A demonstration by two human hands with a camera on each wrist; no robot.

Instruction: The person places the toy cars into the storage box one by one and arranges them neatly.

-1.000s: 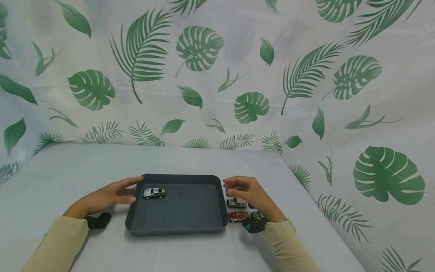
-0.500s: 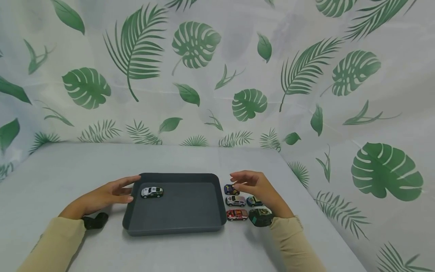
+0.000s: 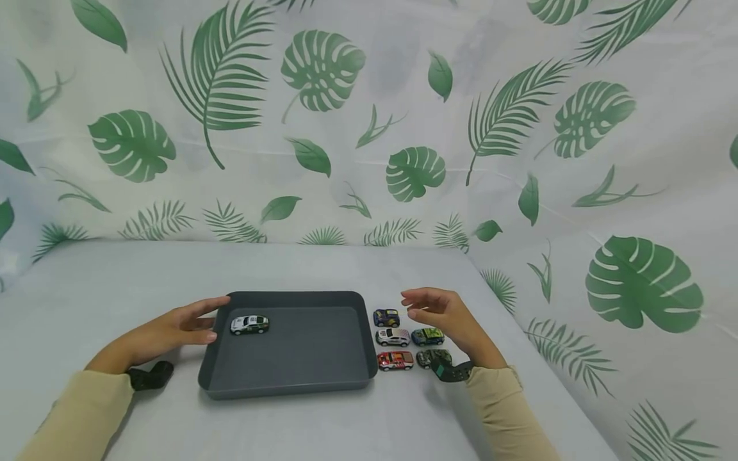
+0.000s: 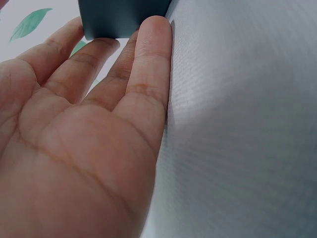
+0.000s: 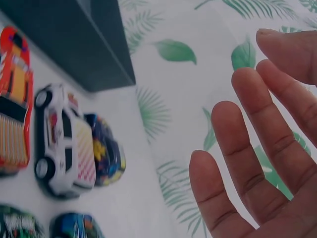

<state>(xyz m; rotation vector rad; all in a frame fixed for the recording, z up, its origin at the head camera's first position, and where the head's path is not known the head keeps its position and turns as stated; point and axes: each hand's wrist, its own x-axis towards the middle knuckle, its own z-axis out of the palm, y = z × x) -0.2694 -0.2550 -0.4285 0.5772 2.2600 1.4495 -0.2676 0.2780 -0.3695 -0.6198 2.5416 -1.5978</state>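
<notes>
My left hand (image 3: 167,331) rests against the left side of the dark grey tray (image 3: 288,387), its fingers loosely extended; the left wrist view shows the fingertips at the tray's wall (image 4: 124,17). Inside the tray, near its back left corner, sits a white and green toy car (image 3: 250,324). My right hand (image 3: 452,317) hovers with relaxed fingers and nothing in them, beside several toy cars right of the tray. These are a dark blue one (image 3: 386,317), a white one (image 3: 393,337), a blue-green one (image 3: 428,337), a red one (image 3: 395,360) and a camouflage-patterned one (image 3: 432,357), partly behind the wrist device.
A white cloth covers the table (image 3: 323,426). Behind it and to the right hangs a white curtain (image 3: 369,211) printed with green leaves. Each wrist carries a black device (image 3: 151,376).
My right hand has drawn back to the right, away from the tray, uncovering the dark blue and blue-green cars. My left hand stays at the tray's edge. The head view has turned slightly right.
</notes>
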